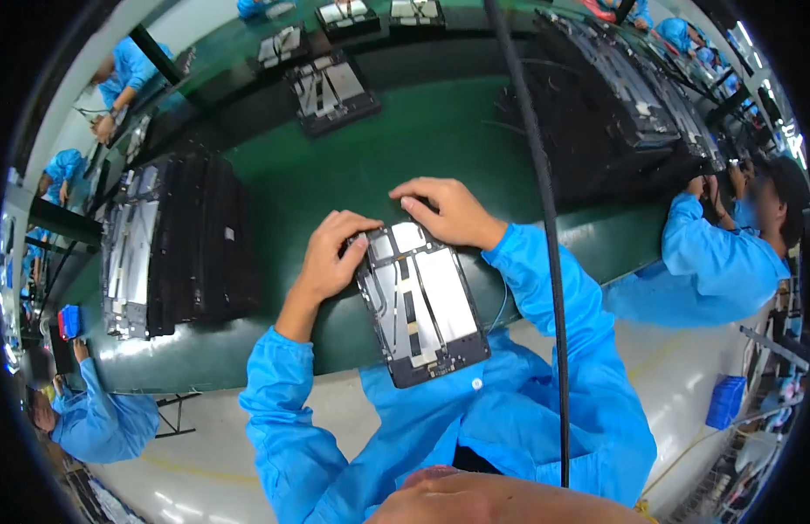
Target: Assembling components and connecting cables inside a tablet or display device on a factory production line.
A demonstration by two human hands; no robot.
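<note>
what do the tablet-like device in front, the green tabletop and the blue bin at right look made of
Tablet-like device: silvery panels, probably metal, smooth and brightly reflective; its black border could be plastic or coated metal.
Green tabletop: perhaps rubber or vinyl, judging by its even colour and soft sheen.
Blue bin: likely plastic, uniformly coloured.

1. The left arm (278, 375) bends at the elbow, its forearm slanting up and inward to a bare wrist (298, 310).
2. The left hand (330, 260) shows its back, fingers (361, 224) and thumb (356, 252) pointing right with a gap between them.
3. The right arm (549, 275) also bends at the elbow, its forearm angling up and leftward.
4. The right hand (448, 210) sits slightly higher, fingers loosely curved to the left, thumb apart beneath them.
</note>
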